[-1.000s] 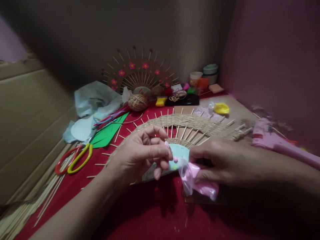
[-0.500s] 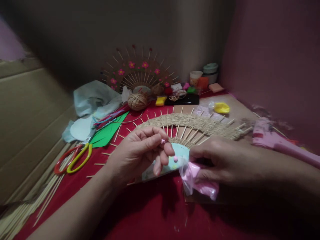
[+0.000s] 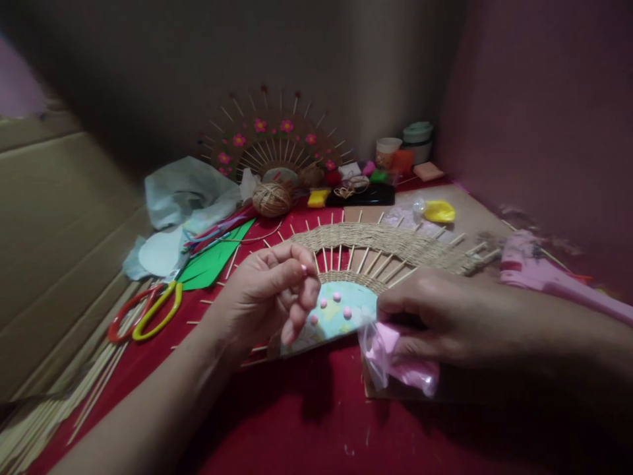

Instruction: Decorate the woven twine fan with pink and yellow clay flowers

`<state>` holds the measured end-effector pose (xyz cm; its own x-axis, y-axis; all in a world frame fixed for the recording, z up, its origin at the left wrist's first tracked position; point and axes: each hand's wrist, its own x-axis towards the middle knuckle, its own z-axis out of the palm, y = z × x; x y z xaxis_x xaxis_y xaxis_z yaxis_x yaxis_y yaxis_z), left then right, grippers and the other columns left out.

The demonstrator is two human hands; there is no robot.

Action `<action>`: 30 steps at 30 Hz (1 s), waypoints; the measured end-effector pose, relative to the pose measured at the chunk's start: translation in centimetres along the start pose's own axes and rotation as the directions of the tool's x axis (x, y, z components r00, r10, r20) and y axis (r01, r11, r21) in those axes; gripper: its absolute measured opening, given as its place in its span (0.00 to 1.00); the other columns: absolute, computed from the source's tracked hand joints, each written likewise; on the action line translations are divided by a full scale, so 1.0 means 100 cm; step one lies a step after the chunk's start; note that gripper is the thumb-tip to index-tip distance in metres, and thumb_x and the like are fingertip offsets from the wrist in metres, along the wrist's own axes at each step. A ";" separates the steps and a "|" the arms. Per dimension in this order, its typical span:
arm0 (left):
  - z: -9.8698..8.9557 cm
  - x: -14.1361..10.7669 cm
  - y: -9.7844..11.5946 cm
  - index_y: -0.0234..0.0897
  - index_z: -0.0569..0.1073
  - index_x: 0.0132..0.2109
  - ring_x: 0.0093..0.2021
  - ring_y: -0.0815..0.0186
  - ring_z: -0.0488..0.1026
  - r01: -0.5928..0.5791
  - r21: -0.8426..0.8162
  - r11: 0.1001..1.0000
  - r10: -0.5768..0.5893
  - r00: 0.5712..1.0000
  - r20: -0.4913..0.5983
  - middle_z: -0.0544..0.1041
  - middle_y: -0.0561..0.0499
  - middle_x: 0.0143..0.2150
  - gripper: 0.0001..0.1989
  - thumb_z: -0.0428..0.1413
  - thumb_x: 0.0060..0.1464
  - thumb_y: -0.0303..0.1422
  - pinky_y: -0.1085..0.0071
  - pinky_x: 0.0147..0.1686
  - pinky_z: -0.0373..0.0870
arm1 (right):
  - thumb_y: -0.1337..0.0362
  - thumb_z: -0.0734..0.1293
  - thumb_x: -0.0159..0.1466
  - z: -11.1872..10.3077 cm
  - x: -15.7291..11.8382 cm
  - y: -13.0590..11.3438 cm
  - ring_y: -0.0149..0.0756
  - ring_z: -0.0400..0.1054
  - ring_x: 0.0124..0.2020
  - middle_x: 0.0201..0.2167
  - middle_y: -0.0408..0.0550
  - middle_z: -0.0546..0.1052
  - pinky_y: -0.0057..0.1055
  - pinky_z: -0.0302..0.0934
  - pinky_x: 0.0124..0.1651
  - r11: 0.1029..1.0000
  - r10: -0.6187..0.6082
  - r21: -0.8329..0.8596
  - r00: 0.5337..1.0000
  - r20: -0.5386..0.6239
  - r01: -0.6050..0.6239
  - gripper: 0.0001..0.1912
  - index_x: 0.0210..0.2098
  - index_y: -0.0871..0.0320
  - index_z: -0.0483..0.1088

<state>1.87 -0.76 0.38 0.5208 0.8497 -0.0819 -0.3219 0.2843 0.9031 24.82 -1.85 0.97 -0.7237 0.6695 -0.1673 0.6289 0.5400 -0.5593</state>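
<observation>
Between the thumb and index finger of my left hand (image 3: 277, 287) is a tiny piece of pink clay (image 3: 304, 270). My right hand (image 3: 425, 316) grips a clear plastic bag of pink clay (image 3: 403, 363) near the front edge of the fan. Between the hands lies a light blue patterned half-disc (image 3: 356, 300), with several small pink balls (image 3: 347, 312) on it. Around it spreads a woven fan (image 3: 366, 234) of thin sticks and tan cord, partly hidden behind both hands.
Scissors (image 3: 158, 310) with red and yellow handles and loose sticks (image 3: 84, 382) lie at left, beside green paper (image 3: 217, 260). A twine ball (image 3: 272, 198) and a flowered fan (image 3: 277, 135) are at the back. A pink glue gun (image 3: 548, 277) rests at right.
My left hand has shifted left with the pink piece, uncovering more pink balls on the half-disc. My right hand stays almost in place with the bag.
</observation>
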 end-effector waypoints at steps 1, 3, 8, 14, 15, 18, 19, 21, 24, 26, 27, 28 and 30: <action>0.000 0.001 0.002 0.33 0.73 0.33 0.17 0.73 0.72 -0.021 0.003 1.000 0.021 1.000 -0.010 0.76 0.53 0.23 0.04 0.62 0.49 0.28 0.83 0.12 0.69 | 0.64 0.64 0.58 0.000 0.000 0.001 0.25 0.57 0.22 0.22 0.39 0.67 0.23 0.47 0.22 1.000 -0.002 -0.012 1.000 0.009 0.002 0.08 0.23 0.58 0.64; 0.000 0.003 0.004 0.32 0.75 0.35 0.21 0.72 0.74 -0.049 0.005 0.999 0.049 0.999 -0.020 0.77 0.52 0.26 0.06 0.62 0.47 0.24 0.82 0.15 0.72 | 0.64 0.64 0.58 0.000 -0.002 0.004 0.26 0.57 0.22 0.22 0.39 0.67 0.23 0.47 0.22 0.999 -0.016 -0.034 1.000 0.026 0.016 0.08 0.24 0.58 0.64; -0.005 0.004 0.004 0.33 0.75 0.35 0.16 0.73 0.70 -0.019 0.061 0.998 0.019 1.000 0.006 0.76 0.52 0.22 0.04 0.59 0.53 0.30 0.81 0.10 0.69 | 0.66 0.62 0.59 -0.002 -0.006 0.010 0.27 0.58 0.22 0.23 0.40 0.69 0.24 0.47 0.22 0.999 0.007 -0.041 0.998 0.067 -0.004 0.05 0.26 0.57 0.65; -0.009 0.004 0.002 0.33 0.74 0.29 0.10 0.76 0.62 -0.144 0.177 0.974 0.160 0.984 -0.081 0.68 0.57 0.14 0.08 0.61 0.51 0.34 0.83 0.08 0.62 | 0.67 0.64 0.56 -0.008 -0.009 0.014 0.27 0.58 0.21 0.22 0.40 0.69 0.24 0.45 0.21 0.998 0.044 -0.050 0.998 0.053 -0.041 0.04 0.25 0.56 0.66; -0.008 0.004 0.002 0.33 0.75 0.31 0.12 0.75 0.64 -0.143 0.181 0.973 0.161 0.983 -0.087 0.70 0.56 0.15 0.07 0.60 0.51 0.33 0.82 0.10 0.64 | 0.67 0.64 0.56 -0.009 -0.009 0.016 0.27 0.58 0.21 0.22 0.40 0.69 0.25 0.45 0.21 0.998 0.040 -0.059 0.998 0.041 -0.038 0.04 0.25 0.56 0.66; -0.006 0.006 0.003 0.33 0.76 0.37 0.20 0.71 0.72 -0.113 0.162 0.980 0.127 0.989 -0.081 0.76 0.52 0.24 0.05 0.59 0.52 0.29 0.79 0.14 0.70 | 0.65 0.63 0.59 -0.009 -0.012 0.021 0.29 0.60 0.22 0.22 0.41 0.71 0.26 0.47 0.23 0.996 0.029 -0.087 0.998 0.049 -0.024 0.06 0.26 0.56 0.68; -0.006 0.007 0.003 0.32 0.76 0.38 0.22 0.70 0.74 -0.113 0.154 0.982 0.126 0.989 -0.074 0.77 0.50 0.26 0.06 0.59 0.52 0.27 0.79 0.16 0.72 | 0.63 0.63 0.59 -0.009 -0.013 0.022 0.29 0.60 0.22 0.23 0.42 0.71 0.26 0.48 0.24 0.996 0.024 -0.093 0.998 0.056 -0.019 0.06 0.27 0.56 0.69; -0.005 0.007 0.003 0.32 0.76 0.40 0.24 0.68 0.75 -0.126 0.149 0.981 0.136 0.989 -0.057 0.79 0.48 0.29 0.08 0.58 0.51 0.25 0.78 0.18 0.74 | 0.60 0.64 0.60 -0.010 -0.014 0.023 0.30 0.61 0.24 0.25 0.43 0.72 0.27 0.49 0.25 0.996 0.007 -0.093 0.998 0.059 -0.001 0.07 0.27 0.56 0.69; -0.006 0.007 0.002 0.34 0.75 0.37 0.24 0.68 0.75 -0.108 0.172 0.979 0.121 0.991 -0.064 0.79 0.48 0.29 0.05 0.59 0.50 0.25 0.77 0.17 0.73 | 0.58 0.63 0.61 -0.010 -0.012 0.019 0.30 0.61 0.24 0.25 0.43 0.72 0.27 0.49 0.25 0.996 0.008 -0.094 0.999 0.045 -0.004 0.10 0.28 0.56 0.70; -0.007 0.006 0.001 0.35 0.74 0.33 0.20 0.69 0.72 -0.102 0.203 0.974 0.125 0.987 -0.102 0.77 0.50 0.25 0.03 0.61 0.49 0.29 0.78 0.15 0.70 | 0.60 0.61 0.63 -0.011 -0.011 0.015 0.29 0.60 0.22 0.24 0.43 0.72 0.27 0.49 0.24 0.994 0.042 -0.102 0.997 0.060 -0.036 0.11 0.28 0.57 0.70; -0.008 0.006 0.001 0.35 0.74 0.31 0.18 0.71 0.70 -0.116 0.216 0.969 0.144 0.982 -0.119 0.76 0.52 0.23 0.05 0.62 0.48 0.31 0.78 0.14 0.68 | 0.61 0.60 0.63 -0.011 -0.010 0.014 0.29 0.60 0.21 0.23 0.43 0.72 0.27 0.48 0.23 0.994 0.056 -0.103 0.996 0.071 -0.048 0.11 0.28 0.57 0.70; -0.009 0.006 0.001 0.35 0.73 0.29 0.17 0.72 0.68 -0.144 0.223 0.964 0.176 0.976 -0.130 0.74 0.53 0.21 0.08 0.63 0.47 0.34 0.79 0.13 0.66 | 0.61 0.60 0.63 -0.010 -0.011 0.013 0.28 0.60 0.21 0.23 0.43 0.73 0.27 0.48 0.23 0.994 0.058 -0.099 0.995 0.081 -0.050 0.11 0.28 0.57 0.70; -0.012 0.007 0.002 0.34 0.73 0.28 0.16 0.74 0.65 -0.207 0.212 0.955 0.240 0.960 -0.146 0.70 0.54 0.19 0.10 0.63 0.47 0.37 0.80 0.13 0.64 | 0.61 0.61 0.62 -0.009 -0.012 0.014 0.29 0.60 0.21 0.24 0.44 0.73 0.27 0.47 0.23 0.996 0.037 -0.081 0.995 0.090 -0.029 0.10 0.29 0.57 0.71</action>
<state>1.24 0.37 0.00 0.3067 0.9487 0.0767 -0.2472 0.0016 0.9690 26.87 -1.42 1.15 -0.7227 0.6403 -0.2601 0.6709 0.5594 -0.4868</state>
